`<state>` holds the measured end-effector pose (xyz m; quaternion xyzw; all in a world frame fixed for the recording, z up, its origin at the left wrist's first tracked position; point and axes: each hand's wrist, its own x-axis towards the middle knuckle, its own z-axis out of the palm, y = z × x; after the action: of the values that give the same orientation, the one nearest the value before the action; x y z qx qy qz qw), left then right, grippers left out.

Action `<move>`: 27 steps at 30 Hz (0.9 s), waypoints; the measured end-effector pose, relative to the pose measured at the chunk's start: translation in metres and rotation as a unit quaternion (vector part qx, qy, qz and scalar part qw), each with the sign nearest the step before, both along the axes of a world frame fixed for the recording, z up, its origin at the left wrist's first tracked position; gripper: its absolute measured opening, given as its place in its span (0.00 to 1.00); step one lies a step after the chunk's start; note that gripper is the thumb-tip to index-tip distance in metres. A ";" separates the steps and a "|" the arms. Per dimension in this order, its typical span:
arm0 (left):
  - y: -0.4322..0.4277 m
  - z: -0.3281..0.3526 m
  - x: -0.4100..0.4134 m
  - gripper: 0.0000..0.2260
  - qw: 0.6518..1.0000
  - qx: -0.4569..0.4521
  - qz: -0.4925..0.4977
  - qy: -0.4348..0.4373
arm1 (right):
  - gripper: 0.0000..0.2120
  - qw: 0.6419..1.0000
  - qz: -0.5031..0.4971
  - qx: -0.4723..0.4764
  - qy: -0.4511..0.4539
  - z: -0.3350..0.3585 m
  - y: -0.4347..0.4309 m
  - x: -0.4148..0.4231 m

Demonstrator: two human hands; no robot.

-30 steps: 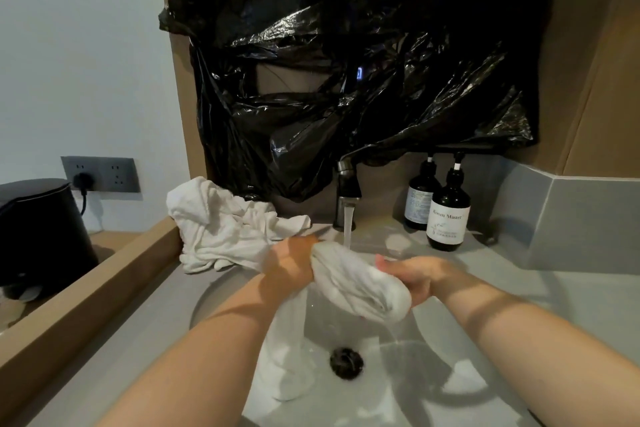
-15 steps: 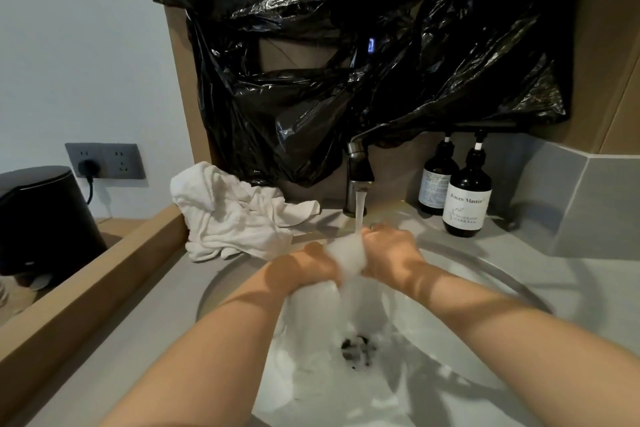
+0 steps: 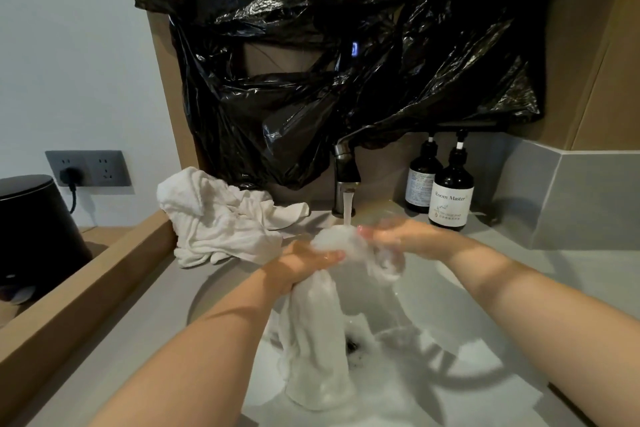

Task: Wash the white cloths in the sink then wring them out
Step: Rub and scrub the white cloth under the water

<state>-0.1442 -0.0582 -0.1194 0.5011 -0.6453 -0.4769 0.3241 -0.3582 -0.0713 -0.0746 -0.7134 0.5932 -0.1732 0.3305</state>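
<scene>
Grips one white cloth [image 3: 318,340] under the faucet's [image 3: 346,173] stream, left hand [image 3: 304,263] with its grip clamped round it, right hand [image 3: 405,239] blurred but seemingly pinching the bunched top. Lets the tail hang into the sink [image 3: 485,350], beside the drain [image 3: 351,345]. Has a cloth pile [image 3: 221,222] on the desk [image 3: 588,274] at the sink's left rim, against the wooden ledge [image 3: 86,274]; bare desk rightward, two dark bottles [image 3: 450,198] behind.

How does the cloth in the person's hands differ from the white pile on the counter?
The held cloth is under the running water, over the sink; the pile lies on the counter, out of the stream. The held cloth is gripped by the left hand and right hand, one end hanging into the sink; the pile lies crumpled and untouched. Both are white fabric.
</scene>
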 end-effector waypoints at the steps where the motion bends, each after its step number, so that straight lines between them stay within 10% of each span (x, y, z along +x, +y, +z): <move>1: 0.000 0.001 0.002 0.22 1.000 0.000 0.017 0.003 | 0.45 0.989 -0.032 0.053 -0.135 -0.001 -0.003 -0.006; 4: -0.003 0.003 0.002 0.24 0.998 -0.009 0.054 -0.023 | 0.35 0.899 -0.081 0.195 -0.384 -0.013 -0.015 -0.019; 15: -0.004 -0.002 0.007 0.16 0.997 -0.067 -0.016 0.044 | 0.48 0.782 0.191 0.369 -0.465 -0.034 -0.003 -0.015; 18: 0.000 0.002 0.007 0.17 0.996 -0.062 0.020 0.062 | 0.48 0.809 0.210 0.354 -0.421 -0.032 -0.003 -0.011; 23: 0.001 0.003 0.010 0.14 0.996 -0.026 0.040 0.081 | 0.17 0.997 0.054 0.027 -0.039 0.003 0.029 0.024; 27: -0.003 0.005 -0.002 0.32 0.995 0.004 0.094 -0.028 | 0.14 0.983 -0.039 -0.161 0.076 -0.013 0.030 0.042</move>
<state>-0.1458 -0.0612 -0.1140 0.5736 -0.6025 -0.4326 0.3476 -0.3159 -0.0416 -0.0877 -0.7445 0.6085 -0.2247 0.1580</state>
